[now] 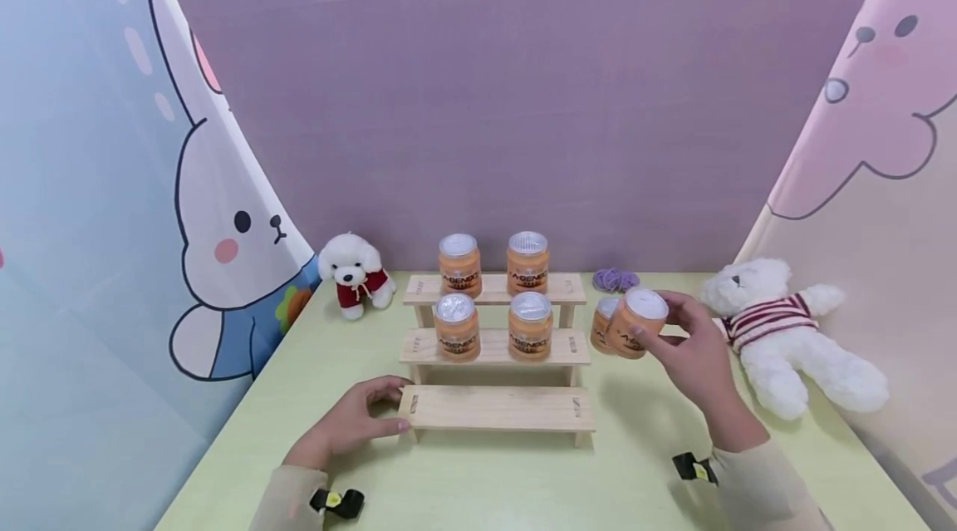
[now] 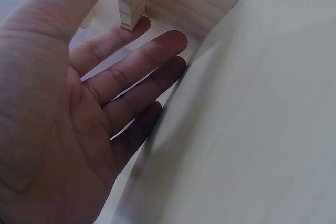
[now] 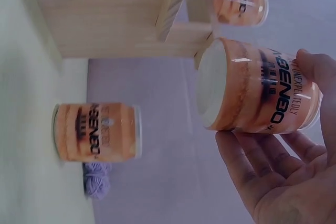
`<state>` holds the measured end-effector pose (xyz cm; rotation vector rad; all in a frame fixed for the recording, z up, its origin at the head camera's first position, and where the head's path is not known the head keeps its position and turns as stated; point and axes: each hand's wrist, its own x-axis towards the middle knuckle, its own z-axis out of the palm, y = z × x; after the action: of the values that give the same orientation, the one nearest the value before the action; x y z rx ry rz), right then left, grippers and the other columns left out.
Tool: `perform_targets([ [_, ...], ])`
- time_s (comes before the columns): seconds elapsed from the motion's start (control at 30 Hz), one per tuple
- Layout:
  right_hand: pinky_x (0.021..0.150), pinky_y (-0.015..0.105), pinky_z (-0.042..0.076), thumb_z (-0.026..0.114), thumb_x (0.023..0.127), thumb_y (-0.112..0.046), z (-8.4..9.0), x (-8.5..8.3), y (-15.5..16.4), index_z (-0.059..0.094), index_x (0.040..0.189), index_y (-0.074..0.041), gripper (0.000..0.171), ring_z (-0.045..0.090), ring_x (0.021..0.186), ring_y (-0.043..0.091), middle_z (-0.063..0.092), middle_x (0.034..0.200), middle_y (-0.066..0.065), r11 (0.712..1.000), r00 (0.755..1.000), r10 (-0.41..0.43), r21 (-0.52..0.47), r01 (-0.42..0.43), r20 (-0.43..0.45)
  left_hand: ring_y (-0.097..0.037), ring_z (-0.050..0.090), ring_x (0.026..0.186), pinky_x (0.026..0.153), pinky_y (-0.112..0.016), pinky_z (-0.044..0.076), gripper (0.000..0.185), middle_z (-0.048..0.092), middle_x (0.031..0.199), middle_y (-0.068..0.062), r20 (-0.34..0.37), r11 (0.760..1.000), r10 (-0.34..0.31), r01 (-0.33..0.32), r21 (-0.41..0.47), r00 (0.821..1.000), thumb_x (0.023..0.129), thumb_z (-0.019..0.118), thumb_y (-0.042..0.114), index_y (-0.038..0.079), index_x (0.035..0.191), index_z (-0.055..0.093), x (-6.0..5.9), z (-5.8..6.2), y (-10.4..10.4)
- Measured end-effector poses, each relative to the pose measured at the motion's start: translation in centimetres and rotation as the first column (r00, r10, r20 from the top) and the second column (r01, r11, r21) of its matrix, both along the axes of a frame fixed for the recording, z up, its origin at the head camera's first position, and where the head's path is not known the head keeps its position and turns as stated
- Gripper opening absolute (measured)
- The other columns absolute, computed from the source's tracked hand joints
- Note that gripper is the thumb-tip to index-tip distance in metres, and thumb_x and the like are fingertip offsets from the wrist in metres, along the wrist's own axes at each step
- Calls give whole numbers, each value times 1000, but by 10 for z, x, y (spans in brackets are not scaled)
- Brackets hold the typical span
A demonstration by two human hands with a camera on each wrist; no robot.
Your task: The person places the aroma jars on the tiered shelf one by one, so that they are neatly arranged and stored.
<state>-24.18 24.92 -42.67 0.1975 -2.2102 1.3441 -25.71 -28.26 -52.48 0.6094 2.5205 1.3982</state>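
A three-step wooden stand [image 1: 499, 408] stands on the table. My left hand [image 1: 357, 421] holds the left end of its bottom step, thumb at the front and fingers behind; in the left wrist view a wooden leg [image 2: 132, 3] sits between thumb and forefinger. To the right of the stand, my right hand [image 1: 697, 352] grips an orange can [image 1: 635, 330] with a silvery lid, raised above the table. The right wrist view shows the held can [image 3: 262, 90] between thumb and fingers. Another orange can [image 1: 601, 326] stands on the table behind it, partly hidden.
Two cans stand on the top step, a left one [image 1: 459, 269] and a right one [image 1: 527, 267]; two more [image 1: 457, 331] stand on the middle step. A plush dog [image 1: 351, 273] sits back left, purple yarn [image 1: 615, 280] back right. A white plush bear [image 1: 785, 340] lies at right.
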Motion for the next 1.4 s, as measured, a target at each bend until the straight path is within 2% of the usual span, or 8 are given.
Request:
perform_targets([
  [0.2,73,19,56,88,88,-19,1,13,-12,61,136,-8,55,60,101,5,66,115,6,998,999,44,33,-45,20,-23,65,113,108,-54,41,58,72,115,4,4,1000,15,-15,-10,1000,88,87,33,14,138,64,0,0,0],
  [0.4,69,25,58,90,86,-20,1,23,-23,63,133,-10,55,61,99,8,66,112,5,996,995,85,28,-86,50,-23,64,115,109,-57,39,61,73,114,3,20,1000,23,-22,-8,1000,88,87,34,13,139,63,2,1,2],
  [0.77,69,33,61,94,81,-18,3,37,-50,64,129,-14,57,64,99,15,66,110,6,973,969,231,-6,-231,91,-23,64,116,110,-60,38,62,73,114,3,15,1000,18,-18,-19,1000,89,86,34,11,140,62,1,2,2],
  [1.07,69,35,61,96,78,-21,3,38,-74,64,126,-17,58,64,102,24,67,111,1,947,944,315,27,-319,102,-23,65,115,110,-58,38,61,73,114,3,15,1000,19,-19,0,1000,88,87,34,12,140,62,2,3,1],
  [1.4,67,39,60,99,72,-24,1,36,-108,67,122,-23,60,65,98,23,70,112,-5,914,911,400,29,-405,97,-24,64,115,109,-59,38,61,72,114,2,31,1000,29,-29,3,999,88,87,34,12,139,62,3,4,2],
])
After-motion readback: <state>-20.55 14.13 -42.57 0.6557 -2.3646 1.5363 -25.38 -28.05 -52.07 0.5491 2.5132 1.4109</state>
